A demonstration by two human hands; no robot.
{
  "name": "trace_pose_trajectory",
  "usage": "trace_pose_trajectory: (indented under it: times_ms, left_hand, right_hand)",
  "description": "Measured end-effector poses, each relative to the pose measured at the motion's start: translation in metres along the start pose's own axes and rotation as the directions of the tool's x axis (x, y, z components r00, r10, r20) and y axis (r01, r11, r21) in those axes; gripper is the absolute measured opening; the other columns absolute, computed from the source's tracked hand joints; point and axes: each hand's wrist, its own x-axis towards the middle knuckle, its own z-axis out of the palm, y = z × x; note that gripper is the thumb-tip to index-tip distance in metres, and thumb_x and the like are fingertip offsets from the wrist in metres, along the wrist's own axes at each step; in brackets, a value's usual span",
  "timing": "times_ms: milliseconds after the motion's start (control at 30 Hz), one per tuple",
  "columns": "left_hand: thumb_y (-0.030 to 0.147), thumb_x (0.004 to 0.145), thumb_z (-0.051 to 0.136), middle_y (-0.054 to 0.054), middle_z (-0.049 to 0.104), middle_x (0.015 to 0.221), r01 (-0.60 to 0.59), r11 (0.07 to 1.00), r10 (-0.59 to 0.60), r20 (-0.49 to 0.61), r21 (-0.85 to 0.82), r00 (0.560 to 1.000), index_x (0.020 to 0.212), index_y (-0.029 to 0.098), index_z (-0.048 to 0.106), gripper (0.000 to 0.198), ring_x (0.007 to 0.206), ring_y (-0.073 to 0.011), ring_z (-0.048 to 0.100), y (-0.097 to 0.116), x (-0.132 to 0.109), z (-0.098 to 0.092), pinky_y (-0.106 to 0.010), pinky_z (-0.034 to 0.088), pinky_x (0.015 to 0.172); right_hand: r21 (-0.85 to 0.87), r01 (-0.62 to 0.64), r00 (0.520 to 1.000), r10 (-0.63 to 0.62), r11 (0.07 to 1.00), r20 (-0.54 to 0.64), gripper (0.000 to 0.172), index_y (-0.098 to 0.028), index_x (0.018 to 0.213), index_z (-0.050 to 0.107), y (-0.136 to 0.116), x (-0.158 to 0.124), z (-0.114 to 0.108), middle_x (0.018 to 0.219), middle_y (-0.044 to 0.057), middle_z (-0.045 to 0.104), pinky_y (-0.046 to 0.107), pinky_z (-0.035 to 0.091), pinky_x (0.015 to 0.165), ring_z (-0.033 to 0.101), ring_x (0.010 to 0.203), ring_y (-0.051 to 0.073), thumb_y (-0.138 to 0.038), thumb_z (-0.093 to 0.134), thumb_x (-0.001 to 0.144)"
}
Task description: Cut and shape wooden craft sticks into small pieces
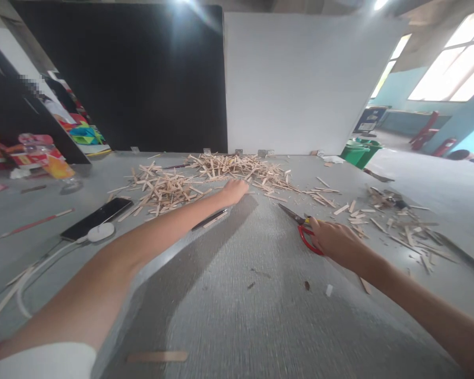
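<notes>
My right hand (335,242) is wrapped round the handles of a pair of scissors (308,243) with a red loop and some yellow near the pivot. Its dark blades point up and to the left, towards the pile. My left hand (236,192) reaches forward, its fingers closed at the near edge of a heap of thin wooden sticks (229,167). What those fingers hold, if anything, is hidden. Beneath the left forearm lies a dark slim object (210,218) with a pale stick along it. A single wooden stick (158,357) rests close to me on the grey table (229,305).
On the left are a black phone (97,218), a white round charger (101,231) with its cable, and a clear bottle (59,168). Scattered stick pieces (413,237) lie to the right. Black (142,79) and white (296,84) panels stand along the back, green bins (355,153) beyond.
</notes>
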Motion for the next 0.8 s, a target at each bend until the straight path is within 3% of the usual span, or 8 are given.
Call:
trace_pose_trajectory:
  times_ms: [167,300,367,433,500,600,700,800]
  left_hand:
    - [0.036,0.101,0.067,-0.011,0.064,0.13,-0.016,0.998,0.013,0.059,0.053,0.998,0.131,0.016,0.062,0.036,0.109,-0.0253,0.067,0.009,-0.026,-0.005,-0.045,0.059,0.092]
    - [0.032,0.1,0.067,-0.007,0.07,0.11,-0.188,0.981,0.179,0.151,0.043,0.972,0.117,0.015,0.067,0.024,0.09,-0.0191,0.069,0.051,-0.094,0.0,-0.037,0.06,0.079]
    - [0.015,0.083,0.079,-0.004,0.071,0.087,-0.309,0.951,0.298,0.213,0.022,0.931,0.096,0.013,0.069,0.016,0.072,-0.018,0.068,0.082,-0.139,0.008,-0.03,0.055,0.065]
    - [0.006,0.061,0.087,-0.003,0.07,0.082,-0.426,0.905,0.414,0.262,-0.016,0.872,0.09,0.015,0.069,0.035,0.068,-0.0199,0.068,0.107,-0.178,0.016,-0.029,0.047,0.055]
    - [0.005,0.061,0.085,-0.003,0.07,0.082,-0.506,0.862,0.495,0.24,-0.017,0.835,0.086,0.015,0.068,0.032,0.064,-0.0196,0.067,0.118,-0.199,0.023,-0.031,0.04,0.048]
    - [0.004,0.069,0.08,-0.003,0.07,0.085,-0.424,0.906,0.416,0.188,0.0,0.889,0.088,0.016,0.066,0.027,0.064,-0.0185,0.066,0.103,-0.191,0.029,-0.031,0.041,0.05]
    - [0.015,0.094,0.066,-0.002,0.068,0.08,-0.23,0.972,0.224,0.114,0.039,0.968,0.087,0.016,0.066,0.008,0.068,-0.0156,0.066,0.061,-0.158,0.03,-0.028,0.051,0.063]
    - [0.034,0.103,0.064,-0.005,0.07,0.102,0.012,0.997,-0.014,0.029,0.079,0.999,0.11,0.014,0.067,0.021,0.086,-0.0179,0.069,0.013,-0.128,0.03,-0.036,0.06,0.078]
  right_hand:
    - [-0.002,0.006,1.0,-0.006,1.0,-0.018,0.017,-0.015,0.102,0.059,-0.001,-0.001,-0.001,0.081,0.011,0.077,0.03,0.031,0.053,0.075,0.072,0.023,-0.007,0.046,0.096]
    - [0.0,0.0,1.0,0.0,1.0,-0.019,0.018,-0.015,0.104,0.059,-0.001,0.0,0.002,0.083,0.011,0.078,0.03,0.032,0.053,0.076,0.074,0.023,-0.006,0.045,0.096]
    - [0.001,-0.007,1.0,0.007,1.0,-0.013,0.017,-0.015,0.103,0.059,-0.001,0.0,0.003,0.084,0.011,0.077,0.03,0.032,0.054,0.076,0.074,0.024,-0.007,0.046,0.097]
    - [0.0,-0.02,1.0,0.02,1.0,0.0,0.015,-0.014,0.102,0.059,-0.001,0.001,0.004,0.083,0.011,0.077,0.031,0.032,0.054,0.076,0.074,0.025,-0.007,0.048,0.097]
    - [-0.001,-0.025,1.0,0.025,1.0,0.01,0.012,-0.014,0.101,0.059,-0.001,0.001,0.004,0.081,0.012,0.077,0.031,0.031,0.054,0.076,0.074,0.027,-0.009,0.049,0.097]
    - [-0.002,-0.018,1.0,0.018,1.0,0.013,0.012,-0.016,0.101,0.058,-0.001,0.001,0.004,0.082,0.011,0.077,0.032,0.032,0.054,0.077,0.074,0.026,-0.009,0.048,0.098]
    - [-0.006,-0.015,1.0,0.015,1.0,0.007,0.014,-0.016,0.102,0.058,-0.001,0.001,0.004,0.085,0.011,0.078,0.031,0.035,0.055,0.077,0.076,0.026,-0.008,0.048,0.097]
    - [-0.011,-0.026,1.0,0.026,1.0,0.007,0.014,-0.015,0.104,0.059,-0.002,0.002,0.006,0.087,0.011,0.079,0.031,0.037,0.056,0.078,0.079,0.027,-0.009,0.049,0.097]
